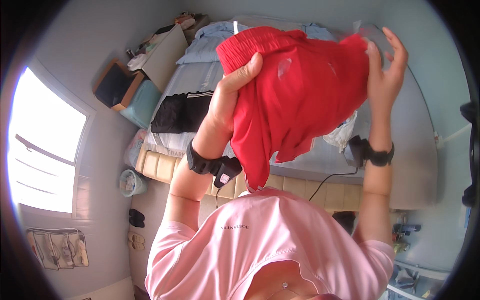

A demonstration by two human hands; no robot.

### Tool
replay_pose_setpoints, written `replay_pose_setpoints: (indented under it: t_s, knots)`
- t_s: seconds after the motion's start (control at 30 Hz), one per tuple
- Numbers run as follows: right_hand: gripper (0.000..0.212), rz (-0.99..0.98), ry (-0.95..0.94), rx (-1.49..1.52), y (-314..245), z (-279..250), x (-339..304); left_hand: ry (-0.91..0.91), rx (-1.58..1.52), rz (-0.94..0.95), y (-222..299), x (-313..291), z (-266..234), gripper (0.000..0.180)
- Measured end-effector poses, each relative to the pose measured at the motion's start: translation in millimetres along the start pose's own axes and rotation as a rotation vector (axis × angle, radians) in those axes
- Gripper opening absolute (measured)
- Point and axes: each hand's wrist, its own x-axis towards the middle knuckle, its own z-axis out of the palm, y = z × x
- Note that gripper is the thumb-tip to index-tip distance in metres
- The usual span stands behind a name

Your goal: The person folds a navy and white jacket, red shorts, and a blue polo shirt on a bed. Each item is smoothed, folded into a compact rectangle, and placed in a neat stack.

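While the red shorts [305,90] hang aloft across the upper middle of the frame, above the bed [197,77], it's the left hand [230,90] doing the clear work: gripping, thumb pressed over the cloth just below the gathered waistband [240,47]! Across at upper right, the right hand [387,72] meets the far edge, some fingers lifted away; whether it pinches any cloth, I cannot tell. Look at those loose folds: this should be light, soft, floppy, perhaps a touch slippery, hardly fragile. Best hold, I'd judge? That elastic waistband, one hand each end, since the drooping legs would likely swing and crumple.
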Motion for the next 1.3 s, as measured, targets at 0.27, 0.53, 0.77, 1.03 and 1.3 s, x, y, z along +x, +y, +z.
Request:
replay_pose_setpoints:
  t_s: [0.27, 0.53, 0.77, 1.03, 1.3]
  knots:
    - [0.038, -0.325, -0.527, -0.077, -77, -4, -36, 0.134, 0.206, 0.109, -10, -10, 13, 0.038]
    - [0.038, -0.602, -0.518, 0.046, -104, 5, -59, 0.14, 0.212, 0.17, 4, -46, 13, 0.038]
    - [0.037, -0.588, -0.553, 0.076, -105, 15, -67, 0.219, 0.218, 0.187, 9, -64, 9, 0.039]
    - [0.041, -0.568, -0.614, 0.079, -113, 23, -73, 0.224, 0.214, 0.193, 15, -73, 10, 0.041]
    - [0.029, -0.688, -0.451, 0.15, -128, 27, -68, 0.227, 0.222, 0.216, 15, -77, 15, 0.04]
